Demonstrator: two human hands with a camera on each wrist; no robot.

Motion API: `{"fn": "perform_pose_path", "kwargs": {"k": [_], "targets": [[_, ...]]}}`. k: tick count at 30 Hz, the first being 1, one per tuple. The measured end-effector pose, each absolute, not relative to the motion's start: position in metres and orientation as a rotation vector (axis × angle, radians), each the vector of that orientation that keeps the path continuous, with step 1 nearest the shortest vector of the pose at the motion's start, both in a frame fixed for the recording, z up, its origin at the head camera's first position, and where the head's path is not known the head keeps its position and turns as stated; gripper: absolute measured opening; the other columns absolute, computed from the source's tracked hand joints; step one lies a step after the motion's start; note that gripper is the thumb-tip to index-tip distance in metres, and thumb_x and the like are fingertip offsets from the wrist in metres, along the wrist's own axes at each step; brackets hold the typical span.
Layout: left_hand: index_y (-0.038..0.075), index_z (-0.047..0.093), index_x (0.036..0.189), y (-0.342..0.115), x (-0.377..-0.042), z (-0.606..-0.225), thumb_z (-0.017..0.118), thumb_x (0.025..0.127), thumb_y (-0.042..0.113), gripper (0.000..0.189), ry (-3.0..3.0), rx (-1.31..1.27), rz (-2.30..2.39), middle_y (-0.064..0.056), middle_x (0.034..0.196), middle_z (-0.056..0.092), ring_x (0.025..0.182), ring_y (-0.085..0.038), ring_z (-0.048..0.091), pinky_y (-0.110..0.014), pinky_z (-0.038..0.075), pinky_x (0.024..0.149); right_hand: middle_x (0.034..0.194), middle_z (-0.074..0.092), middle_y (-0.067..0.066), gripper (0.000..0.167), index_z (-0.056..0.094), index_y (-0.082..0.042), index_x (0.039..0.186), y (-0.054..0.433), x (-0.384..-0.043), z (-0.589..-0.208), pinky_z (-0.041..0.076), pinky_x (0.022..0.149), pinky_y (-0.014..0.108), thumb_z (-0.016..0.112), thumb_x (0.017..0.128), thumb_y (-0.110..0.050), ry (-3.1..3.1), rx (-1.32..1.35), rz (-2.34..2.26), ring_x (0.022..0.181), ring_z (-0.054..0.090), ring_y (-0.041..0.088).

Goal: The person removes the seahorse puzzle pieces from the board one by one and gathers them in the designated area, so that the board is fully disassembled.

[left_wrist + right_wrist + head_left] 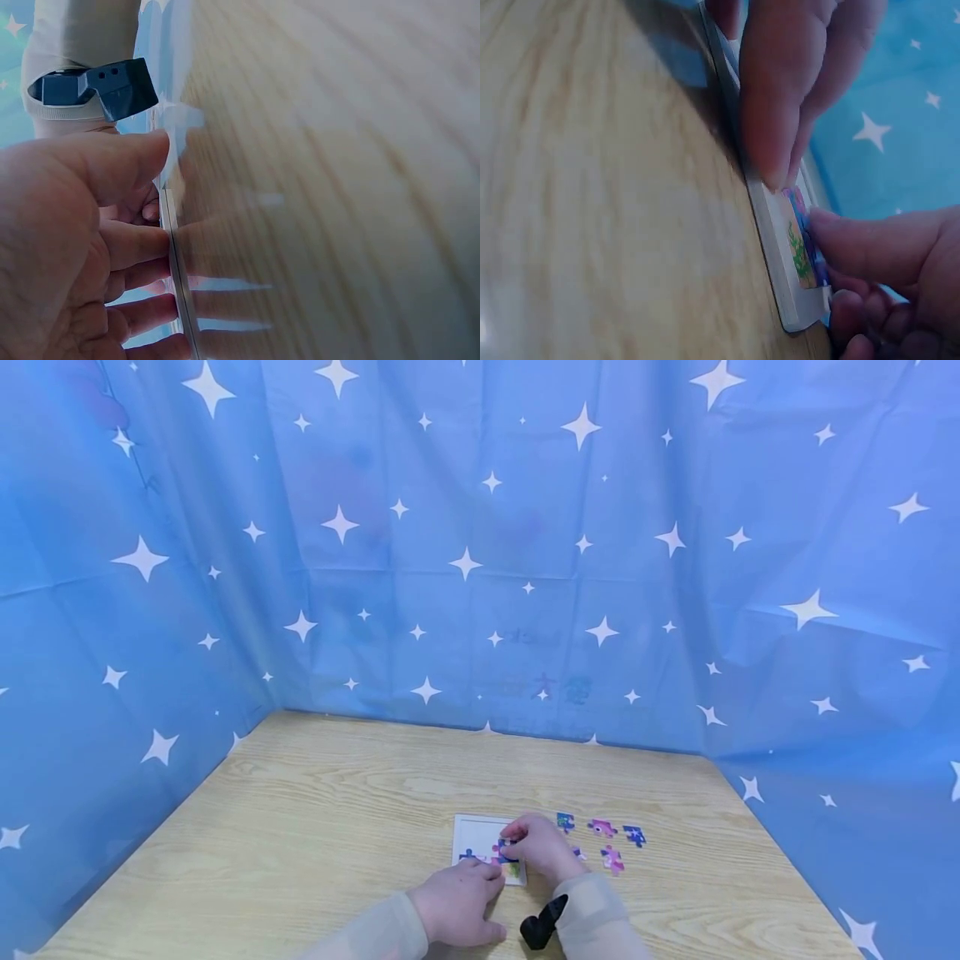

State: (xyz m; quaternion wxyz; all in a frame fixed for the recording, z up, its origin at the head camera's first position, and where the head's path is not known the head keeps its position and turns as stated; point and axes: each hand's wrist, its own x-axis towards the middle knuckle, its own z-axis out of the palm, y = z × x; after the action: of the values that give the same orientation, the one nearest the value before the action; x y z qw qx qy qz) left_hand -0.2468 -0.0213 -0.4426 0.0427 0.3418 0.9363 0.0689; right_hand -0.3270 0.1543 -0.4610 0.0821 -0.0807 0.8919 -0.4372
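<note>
A small white puzzle tray [467,832] lies on the table, with several jigsaw pieces along its near part. My left hand [461,903] rests at the tray's near edge, its fingertips on the rim and the near pieces, fingers fairly straight. From the right, my right hand [546,850] reaches over the tray and pinches a dark blue puzzle piece [507,853] between thumb and index finger. Close by that piece, the right wrist view has a yellow piece with a green plant [798,249] lying in the tray. The right hand's lower fingers curl beside the tray's side.
Several loose pieces lie right of the tray, among them a pink one [612,860], a blue one [634,836] and another pink one [602,828]. A black camera mount [543,924] sits on the right wrist. A blue starry curtain [465,610] borders the wooden table [337,810].
</note>
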Motion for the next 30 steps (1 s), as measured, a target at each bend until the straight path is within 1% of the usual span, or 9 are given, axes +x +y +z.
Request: {"fn": "perform_pose_path", "kwargs": {"k": [4,6,11,16,21,26,30], "targets": [[0.010,0.057,0.135,-0.0219,-0.2469,-0.4427,0.061,0.086,0.055,0.067,2.863,1.067,0.192,0.002,0.138,0.052,0.127,-0.016,0.045,-0.027,0.040,0.103,0.089,0.060,0.002,0.018,0.070,-0.008,0.097,0.1530,-0.3272,-0.4624,0.046,0.075,0.036,0.076,0.080,-0.007,2.686,-0.263,-1.254,0.082,0.053,0.018],[0.010,0.054,0.137,-0.0226,-0.2468,-0.4437,0.060,0.086,0.056,0.069,2.868,1.098,0.167,0.002,0.139,0.051,0.127,-0.016,0.045,-0.027,0.040,0.103,0.090,0.060,0.002,0.018,0.069,-0.008,0.097,0.1524,-0.3267,-0.4625,0.047,0.076,0.037,0.076,0.080,-0.007,2.687,-0.273,-1.249,0.082,0.054,0.018],[0.012,0.052,0.139,-0.0215,-0.2468,-0.4464,0.057,0.086,0.059,0.071,2.886,1.141,0.084,0.000,0.140,0.049,0.126,-0.017,0.046,-0.027,0.041,0.101,0.090,0.060,0.002,0.015,0.069,-0.009,0.095,0.1519,-0.3261,-0.4620,0.046,0.077,0.039,0.075,0.081,-0.008,2.693,-0.276,-1.228,0.083,0.053,0.019],[0.013,0.055,0.137,-0.0184,-0.2458,-0.4458,0.057,0.085,0.061,0.071,2.905,1.107,0.069,-0.001,0.142,0.048,0.125,-0.019,0.046,-0.028,0.043,0.100,0.088,0.059,0.001,0.013,0.069,-0.010,0.092,0.1521,-0.3267,-0.4622,0.045,0.075,0.037,0.076,0.081,-0.009,2.711,-0.292,-1.207,0.081,0.052,0.018],[0.013,0.054,0.138,-0.0163,-0.2461,-0.4453,0.057,0.085,0.060,0.071,2.903,1.103,0.066,0.000,0.141,0.050,0.125,-0.021,0.047,-0.028,0.043,0.100,0.087,0.059,0.002,0.014,0.068,-0.010,0.092,0.1511,-0.3270,-0.4621,0.045,0.075,0.036,0.076,0.081,-0.008,2.703,-0.268,-1.210,0.081,0.052,0.018],[0.015,0.055,0.137,-0.0155,-0.2462,-0.4458,0.057,0.085,0.060,0.069,2.928,1.131,0.012,0.001,0.140,0.051,0.124,-0.020,0.048,-0.027,0.042,0.100,0.087,0.059,0.002,0.014,0.068,-0.009,0.092,0.1507,-0.3268,-0.4597,0.045,0.073,0.036,0.075,0.081,-0.006,2.699,-0.274,-1.209,0.080,0.053,0.018],[0.016,0.056,0.136,-0.0138,-0.2457,-0.4448,0.058,0.084,0.060,0.068,2.937,1.106,0.013,0.002,0.139,0.052,0.124,-0.019,0.048,-0.027,0.042,0.100,0.087,0.059,0.002,0.013,0.068,-0.009,0.092,0.1507,-0.3266,-0.4578,0.046,0.074,0.036,0.074,0.081,-0.005,2.691,-0.273,-1.201,0.080,0.054,0.018]]}}
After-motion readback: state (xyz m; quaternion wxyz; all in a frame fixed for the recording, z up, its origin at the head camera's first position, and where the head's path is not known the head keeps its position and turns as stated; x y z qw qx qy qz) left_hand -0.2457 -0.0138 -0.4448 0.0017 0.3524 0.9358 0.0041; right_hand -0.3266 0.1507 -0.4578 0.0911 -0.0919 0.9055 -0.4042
